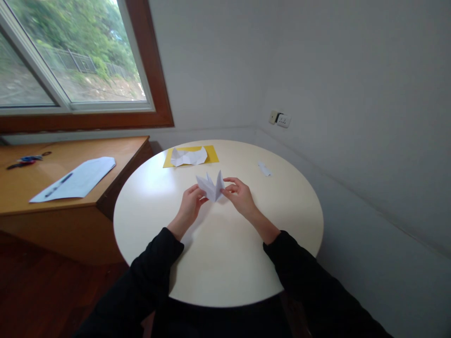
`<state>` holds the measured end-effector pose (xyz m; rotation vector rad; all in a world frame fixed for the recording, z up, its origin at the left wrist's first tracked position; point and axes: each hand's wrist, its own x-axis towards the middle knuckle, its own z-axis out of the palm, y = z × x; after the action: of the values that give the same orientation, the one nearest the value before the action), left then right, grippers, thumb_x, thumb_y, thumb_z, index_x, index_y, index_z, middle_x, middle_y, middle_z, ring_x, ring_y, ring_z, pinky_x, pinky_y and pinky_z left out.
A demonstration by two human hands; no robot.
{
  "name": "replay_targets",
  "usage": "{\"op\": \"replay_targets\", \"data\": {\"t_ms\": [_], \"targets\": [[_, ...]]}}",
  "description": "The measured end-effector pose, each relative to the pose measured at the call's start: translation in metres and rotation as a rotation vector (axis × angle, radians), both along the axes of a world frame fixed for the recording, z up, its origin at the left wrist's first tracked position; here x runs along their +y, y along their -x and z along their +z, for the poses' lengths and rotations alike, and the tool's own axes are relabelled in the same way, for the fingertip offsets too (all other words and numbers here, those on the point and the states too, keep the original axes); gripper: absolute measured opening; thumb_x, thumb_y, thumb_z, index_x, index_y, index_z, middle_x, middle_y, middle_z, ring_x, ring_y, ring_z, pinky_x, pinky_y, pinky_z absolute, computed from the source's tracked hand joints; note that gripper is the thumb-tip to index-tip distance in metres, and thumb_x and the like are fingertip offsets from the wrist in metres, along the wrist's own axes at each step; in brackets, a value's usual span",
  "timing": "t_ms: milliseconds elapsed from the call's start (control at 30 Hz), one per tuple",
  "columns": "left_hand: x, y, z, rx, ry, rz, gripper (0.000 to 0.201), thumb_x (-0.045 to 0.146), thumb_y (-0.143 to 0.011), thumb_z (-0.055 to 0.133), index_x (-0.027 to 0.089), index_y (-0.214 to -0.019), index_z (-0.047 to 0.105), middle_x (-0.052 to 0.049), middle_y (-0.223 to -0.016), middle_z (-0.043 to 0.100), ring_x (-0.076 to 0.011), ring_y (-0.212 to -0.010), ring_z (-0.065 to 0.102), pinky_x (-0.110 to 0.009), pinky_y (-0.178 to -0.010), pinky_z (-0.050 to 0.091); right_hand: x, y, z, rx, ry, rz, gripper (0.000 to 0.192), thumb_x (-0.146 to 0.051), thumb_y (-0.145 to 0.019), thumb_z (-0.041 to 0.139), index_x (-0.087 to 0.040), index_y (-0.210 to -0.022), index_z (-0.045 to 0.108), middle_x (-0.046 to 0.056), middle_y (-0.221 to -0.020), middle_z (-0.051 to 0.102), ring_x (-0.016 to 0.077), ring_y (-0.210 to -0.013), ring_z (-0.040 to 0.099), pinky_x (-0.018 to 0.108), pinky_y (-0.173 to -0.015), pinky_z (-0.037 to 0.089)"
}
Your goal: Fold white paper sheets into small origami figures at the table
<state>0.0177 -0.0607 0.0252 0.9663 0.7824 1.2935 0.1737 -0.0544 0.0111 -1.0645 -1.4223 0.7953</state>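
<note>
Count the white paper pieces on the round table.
3: a folded white paper piece held between left hand and right hand; a crumpled white sheet on the yellow paper; a small white scrap far right.

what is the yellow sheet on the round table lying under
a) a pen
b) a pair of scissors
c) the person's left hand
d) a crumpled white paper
d: the yellow sheet at the far edge of the table has a creased white paper on it; both hands are nearer, on a folded paper.
</note>
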Motion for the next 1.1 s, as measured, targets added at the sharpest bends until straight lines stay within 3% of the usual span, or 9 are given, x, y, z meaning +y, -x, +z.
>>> {"op": "replay_targets", "data": {"t_ms": [200, 533, 767, 1100], "targets": [[0.000, 0.002, 0.001, -0.017, 0.028, -0.062, 0.007, 0.017, -0.057, 0.056, 0.015, -0.064, 0.055, 0.000, -0.068, 0.057, -0.0128, -0.068, 0.055, -0.030, -0.070, 0.044, 0.002, -0.001, -0.003, 0.070, 0.028, 0.053, 0.036, -0.031, -0.065, 0.065, -0.017, -0.096, 0.053, -0.003, -0.061, 0.060, 0.0119, -0.056, 0.055, 0.026, -0.057, 0.042], [-0.002, 0.000, 0.000, 0.111, -0.031, -0.010, 0.016, 0.027, -0.061, 0.063, 0.015, -0.061, 0.053, 0.002, -0.062, 0.052, -0.0106, -0.063, 0.050, -0.026, -0.065, 0.042, 0.000, 0.003, -0.004, 0.124, 0.062, 0.190, 0.038, -0.030, -0.066, 0.063, -0.019, -0.100, 0.051, -0.003, -0.061, 0.059, 0.0130, -0.058, 0.058, 0.027, -0.058, 0.045], [0.001, 0.006, 0.000, 0.174, -0.081, 0.029, 0.021, 0.032, -0.063, 0.066, 0.015, -0.075, 0.062, -0.002, -0.074, 0.060, -0.0123, -0.069, 0.052, -0.024, -0.063, 0.038, 0.000, 0.001, -0.006, 0.052, 0.028, 0.170, 0.033, -0.026, -0.068, 0.060, -0.020, -0.099, 0.052, -0.004, -0.062, 0.057, 0.0124, -0.058, 0.057, 0.026, -0.057, 0.044], [0.001, 0.007, -0.001, 0.190, -0.070, -0.005, 0.020, 0.027, -0.058, 0.069, 0.014, -0.073, 0.064, -0.004, -0.073, 0.062, -0.0139, -0.068, 0.055, -0.026, -0.064, 0.040, 0.002, 0.000, -0.016, -0.054, 0.052, 0.152, 0.042, -0.025, -0.067, 0.061, -0.021, -0.106, 0.046, -0.004, -0.065, 0.058, 0.0123, -0.058, 0.058, 0.027, -0.059, 0.047]]}}
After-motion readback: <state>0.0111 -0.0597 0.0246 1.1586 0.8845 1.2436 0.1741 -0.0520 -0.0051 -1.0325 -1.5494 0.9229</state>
